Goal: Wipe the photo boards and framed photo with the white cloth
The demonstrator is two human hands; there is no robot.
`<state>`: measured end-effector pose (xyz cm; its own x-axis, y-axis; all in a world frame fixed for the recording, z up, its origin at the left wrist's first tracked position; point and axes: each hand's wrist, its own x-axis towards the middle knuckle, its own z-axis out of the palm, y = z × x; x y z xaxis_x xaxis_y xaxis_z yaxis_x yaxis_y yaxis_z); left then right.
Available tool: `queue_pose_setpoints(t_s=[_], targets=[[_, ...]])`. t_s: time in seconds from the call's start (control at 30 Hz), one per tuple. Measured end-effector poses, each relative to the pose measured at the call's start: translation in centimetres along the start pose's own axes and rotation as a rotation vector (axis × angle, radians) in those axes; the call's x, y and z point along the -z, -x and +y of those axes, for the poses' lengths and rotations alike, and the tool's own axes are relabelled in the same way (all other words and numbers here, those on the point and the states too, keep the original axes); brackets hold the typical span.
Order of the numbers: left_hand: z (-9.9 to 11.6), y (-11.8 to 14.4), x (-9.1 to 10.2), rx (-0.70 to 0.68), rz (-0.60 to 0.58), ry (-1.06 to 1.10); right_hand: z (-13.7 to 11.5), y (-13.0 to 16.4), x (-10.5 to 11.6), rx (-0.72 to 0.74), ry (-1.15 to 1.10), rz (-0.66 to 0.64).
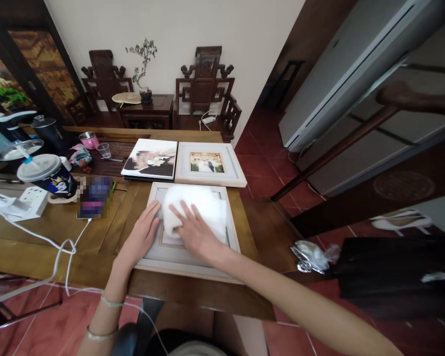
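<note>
The picture frame (161, 256) lies flat at the near-right corner of the wooden table (104, 267), its near edge roughly parallel to the table's; its long axis is unclear. The right hand (195, 230), fingers spread, presses a white cloth (208, 205) onto it. The left hand (144, 232), fingers extended, gripping nothing, rests along the frame's left edge.

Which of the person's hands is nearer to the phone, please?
Left: the left hand rests on the nearest frame, right of the phone; the right hand lies farther right, on the white cloth.
</note>
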<state>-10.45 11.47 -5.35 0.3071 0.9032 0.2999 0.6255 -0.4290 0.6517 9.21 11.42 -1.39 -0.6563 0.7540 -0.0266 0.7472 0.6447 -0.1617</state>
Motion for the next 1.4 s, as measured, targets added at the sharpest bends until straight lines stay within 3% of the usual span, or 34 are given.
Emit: queue_pose_setpoints(t_s=[0.13, 0.23, 0.43, 0.57, 1.0, 1.23, 1.4], targets=[[0.0, 0.2, 0.1, 0.0, 0.012, 0.022, 1.3, -3.9, 0.0, -0.015, 0.128, 0.137], [0.0, 0.4, 0.2, 0.019, 0.024, 0.055, 0.1, -4.4, 0.2, 0.003, 0.151, 0.132], [0.5, 0.7, 0.7, 0.036, 0.026, 0.179, -4.8, 0.9, 1.3, 0.195, 0.06, -0.072], [0.3, 0.7, 0.5, 0.064, 0.025, 0.184, -6.9, 3.8, 2.3, 0.274, -0.029, -0.091], [0.5, 0.6, 0.5, 0.21, 0.073, 0.166, -10.2, 3.4, 1.2, 0.049, -0.152, -0.019], [0.0, 0.4, 0.3, 0.066, 0.082, 0.095, -10.9, 3.6, 0.5, 0.015, -0.168, -0.019], [-0.2, 0.3, 0.1, 0.031, 0.077, 0.028, -9.1, 5.5, 1.6, -0.022, -0.178, -0.129]])
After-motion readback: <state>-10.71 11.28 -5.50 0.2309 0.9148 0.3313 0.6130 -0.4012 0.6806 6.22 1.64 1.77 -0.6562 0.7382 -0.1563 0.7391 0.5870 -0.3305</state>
